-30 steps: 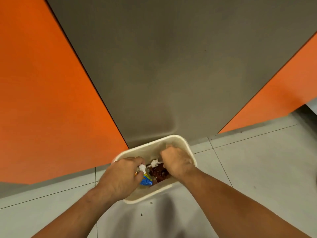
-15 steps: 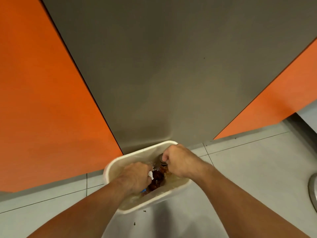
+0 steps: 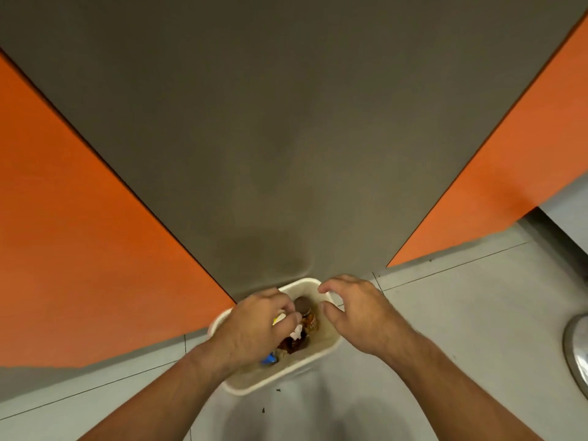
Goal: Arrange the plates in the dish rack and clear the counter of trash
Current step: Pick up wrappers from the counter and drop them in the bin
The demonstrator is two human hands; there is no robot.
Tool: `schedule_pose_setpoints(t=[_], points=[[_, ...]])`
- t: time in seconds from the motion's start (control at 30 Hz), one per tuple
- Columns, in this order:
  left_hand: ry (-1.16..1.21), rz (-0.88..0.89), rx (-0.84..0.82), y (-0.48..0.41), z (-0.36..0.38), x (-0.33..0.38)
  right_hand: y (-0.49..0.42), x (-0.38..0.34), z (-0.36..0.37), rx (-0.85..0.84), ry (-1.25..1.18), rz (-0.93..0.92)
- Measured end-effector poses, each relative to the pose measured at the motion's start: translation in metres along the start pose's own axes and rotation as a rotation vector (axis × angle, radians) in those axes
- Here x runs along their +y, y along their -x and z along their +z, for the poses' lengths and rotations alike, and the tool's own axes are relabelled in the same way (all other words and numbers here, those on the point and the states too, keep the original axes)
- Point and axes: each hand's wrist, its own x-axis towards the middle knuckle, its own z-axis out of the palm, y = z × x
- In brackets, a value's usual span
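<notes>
A cream plastic trash bin [image 3: 331, 348] stands on the floor against a grey cabinet panel. Inside lie dark brown wrappers and a small brown bottle [image 3: 307, 313] with a grey cap. My left hand [image 3: 254, 326] reaches into the bin with its fingers curled round a bundle of wrappers [image 3: 297, 331], white, yellow and blue. My right hand [image 3: 353, 310] hovers over the bin's right rim, fingers spread and relaxed, holding nothing. No plates or dish rack are in view.
The grey panel [image 3: 286, 138] rises behind the bin, with orange cabinet fronts [image 3: 79, 249] on both sides. Grey floor tiles [image 3: 461, 313] surround the bin. A round metal object [image 3: 577, 348] shows at the right edge. Small crumbs lie on the floor by the bin.
My right hand has let go of the brown bottle into the bin and lifted out, opening. My left hand has stayed low in the bin with the wrappers.
</notes>
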Motion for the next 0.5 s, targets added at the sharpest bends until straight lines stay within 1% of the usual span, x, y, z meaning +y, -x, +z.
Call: schedule_pose_setpoints(t=[0.2, 0.5], points=[[0.029, 0.101, 0.022, 0.042, -0.118, 0.117, 0.063, -0.051, -0.115, 0.061, -0.060, -0.038], [0.006, 0.240, 0.084, 0.116, -0.294, 0.320, 0.193, -0.145, -0.336, 0.173, -0.011, -0.108]])
